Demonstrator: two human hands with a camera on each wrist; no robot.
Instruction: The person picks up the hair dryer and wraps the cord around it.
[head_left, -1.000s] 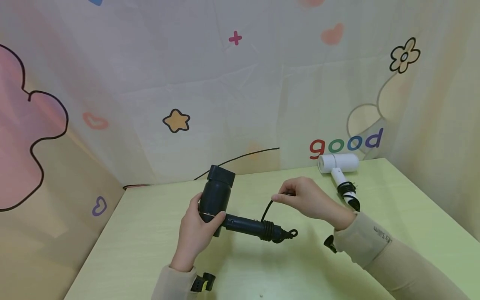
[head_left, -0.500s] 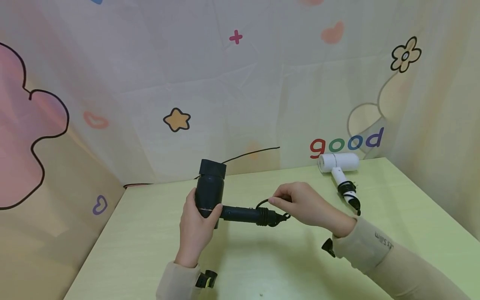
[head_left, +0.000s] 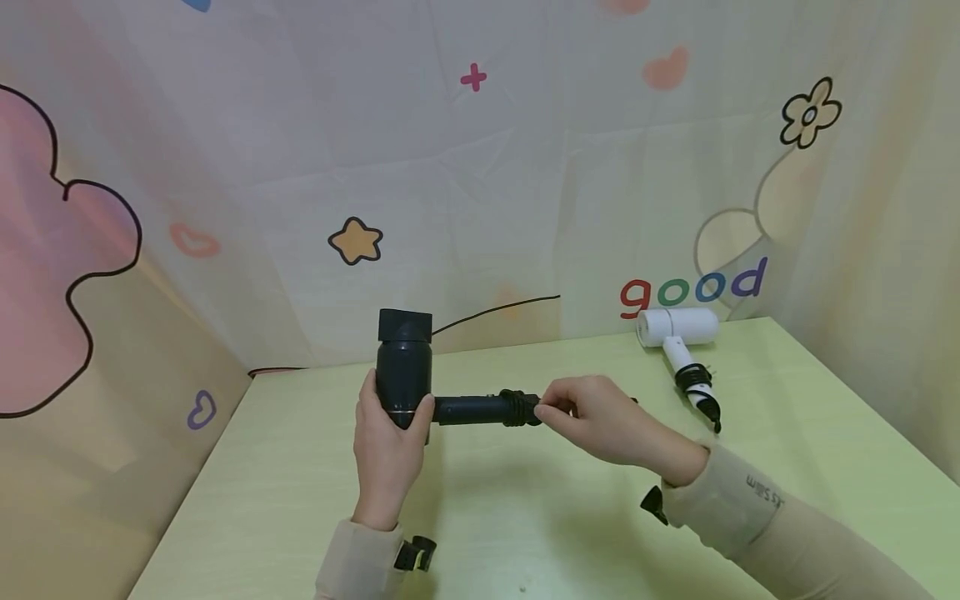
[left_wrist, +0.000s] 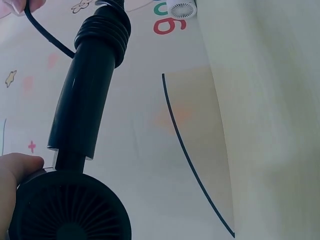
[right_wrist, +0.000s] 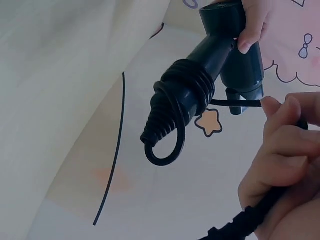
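Observation:
A black hair dryer [head_left: 403, 367] is held up above the table, nozzle upward and handle pointing right. My left hand [head_left: 390, 458] grips its barrel near the vented end, thumb on the near side. Several turns of black cord [right_wrist: 187, 82] wrap the handle's lower part, and a small loop hangs at its tip. In the right wrist view, a free stretch of that cord runs from the wraps into my right hand [right_wrist: 280, 160], whose fingers are curled round it. A thicker ribbed piece [right_wrist: 240, 225] sticks out below those fingers. In the head view, my right hand hides the handle's tip.
A white hair dryer [head_left: 693, 325] with black cord wound on its handle lies at the table's back right. The pale green table [head_left: 300, 483] meets a patterned curtain [head_left: 420, 167] behind. Bands with black mounts sit on both wrists.
The black hair dryer has turned more upright and shifted left and up, its handle now level. My right hand, holding the cord, has moved slightly down, in front of the handle's tip.

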